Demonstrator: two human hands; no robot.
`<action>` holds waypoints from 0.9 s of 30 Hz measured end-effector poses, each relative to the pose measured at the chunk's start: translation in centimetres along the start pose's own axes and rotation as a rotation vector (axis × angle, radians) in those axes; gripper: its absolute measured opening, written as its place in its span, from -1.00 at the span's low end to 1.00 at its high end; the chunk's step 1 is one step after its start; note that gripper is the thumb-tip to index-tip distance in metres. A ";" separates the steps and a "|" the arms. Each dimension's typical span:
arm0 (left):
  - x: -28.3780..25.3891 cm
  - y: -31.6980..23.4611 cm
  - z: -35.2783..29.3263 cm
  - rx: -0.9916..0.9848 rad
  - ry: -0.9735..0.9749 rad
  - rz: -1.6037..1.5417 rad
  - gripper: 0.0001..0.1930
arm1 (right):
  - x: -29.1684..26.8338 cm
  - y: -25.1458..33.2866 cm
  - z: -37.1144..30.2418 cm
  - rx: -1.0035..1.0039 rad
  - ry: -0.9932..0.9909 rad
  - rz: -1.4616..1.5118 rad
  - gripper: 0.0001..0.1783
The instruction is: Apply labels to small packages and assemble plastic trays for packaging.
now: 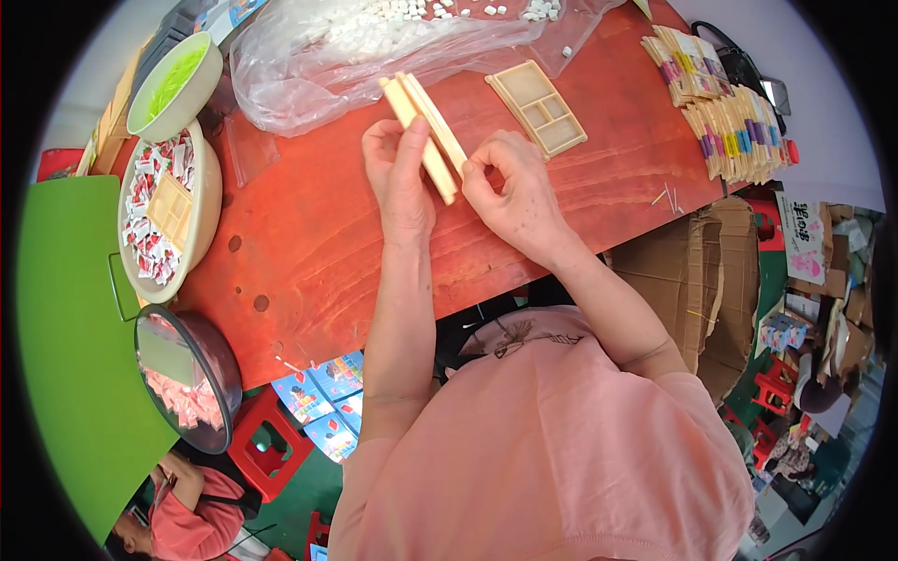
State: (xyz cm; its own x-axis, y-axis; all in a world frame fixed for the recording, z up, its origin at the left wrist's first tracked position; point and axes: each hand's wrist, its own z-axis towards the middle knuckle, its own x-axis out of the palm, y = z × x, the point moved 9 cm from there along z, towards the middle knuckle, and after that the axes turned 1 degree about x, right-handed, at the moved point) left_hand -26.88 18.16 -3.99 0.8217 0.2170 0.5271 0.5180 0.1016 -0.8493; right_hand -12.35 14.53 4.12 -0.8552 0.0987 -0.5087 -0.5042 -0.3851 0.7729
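Note:
Over the red table, my left hand (402, 173) is closed round a cream plastic case (430, 140), its thumb along the near side. The case is tilted and shows edge-on as two long parts with a narrow gap between them; its inside is hidden. My right hand (513, 187) pinches at the case's right edge, fingers curled and thumb against the forefinger. Whether something small sits in that pinch cannot be made out. Just beyond my right hand, a cream compartment tray (540, 107) lies flat on the table, its divided side up.
A clear plastic bag (309, 89) with white pieces spreads across the back. Bundled cream packs (734, 136) are stacked at right. Left stand a green-filled bowl (140, 117), a basin (210, 201) of wrapped sachets and a black bowl (224, 411) of pink packets. Another person (201, 514) sits lower left.

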 end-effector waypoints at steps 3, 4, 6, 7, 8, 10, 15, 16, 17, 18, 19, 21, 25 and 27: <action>-0.1 -0.7 0.0 -0.077 -0.104 -0.187 -0.67 | -1.1 -0.4 0.0 -0.065 -0.035 -0.272 -0.85; -0.3 -0.8 0.1 -0.074 -0.106 -0.185 -0.67 | -1.1 -0.7 0.1 -0.071 -0.032 -0.393 -0.84; -0.8 -1.2 0.4 -0.029 -0.093 -0.114 -0.63 | -1.2 -2.2 0.2 -0.033 -0.017 -0.381 -0.81; -0.5 -1.4 0.1 -0.029 -0.088 -0.123 -0.62 | -0.8 -2.6 0.2 -0.038 0.014 -0.436 -0.80; -0.6 -1.4 0.1 -0.025 -0.096 -0.117 -0.62 | -0.6 -2.9 0.1 -0.043 0.045 -0.490 -0.78; 0.6 -0.4 0.2 -0.140 0.069 -0.255 -0.60 | -0.3 -2.6 0.0 -0.050 0.076 -0.503 -0.80; 1.2 -0.4 -0.4 -0.120 0.053 -0.150 -0.60 | 0.8 0.2 0.3 0.097 0.171 0.077 -0.84; 1.2 -0.5 -0.5 -0.120 0.046 -0.147 -0.60 | 2.0 0.3 0.0 0.220 0.249 0.332 -0.83; 1.2 -0.5 -0.4 -0.095 0.029 -0.155 -0.62 | 3.1 -0.2 -0.2 0.237 0.323 0.300 -0.83; 1.1 -0.8 -0.4 -0.070 0.013 -0.164 -0.60 | 3.5 -0.4 -0.3 0.239 0.329 0.303 -0.83; 1.0 -0.9 -0.4 -0.088 0.008 -0.181 -0.58 | 3.9 -0.8 -0.4 0.270 0.315 0.358 -0.84; 0.4 -0.1 -0.1 -0.086 -0.004 -0.192 -0.61 | 4.1 -1.2 -0.4 0.301 0.305 0.412 -0.84; -0.6 0.1 0.1 -0.051 -0.055 -0.177 -0.71 | 3.4 -1.9 -0.4 0.334 0.227 0.418 -0.81; -0.6 -1.0 -0.1 0.083 -0.076 -0.043 -0.75 | 3.3 -2.5 -0.3 0.351 0.208 0.417 -0.81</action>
State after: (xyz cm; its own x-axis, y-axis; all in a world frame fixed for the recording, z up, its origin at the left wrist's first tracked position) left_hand -27.90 17.85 -3.46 0.7771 0.2830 0.5621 0.5286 0.1913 -0.8271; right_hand -13.85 15.55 0.40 -0.9665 -0.1916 -0.1706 -0.1695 -0.0221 0.9853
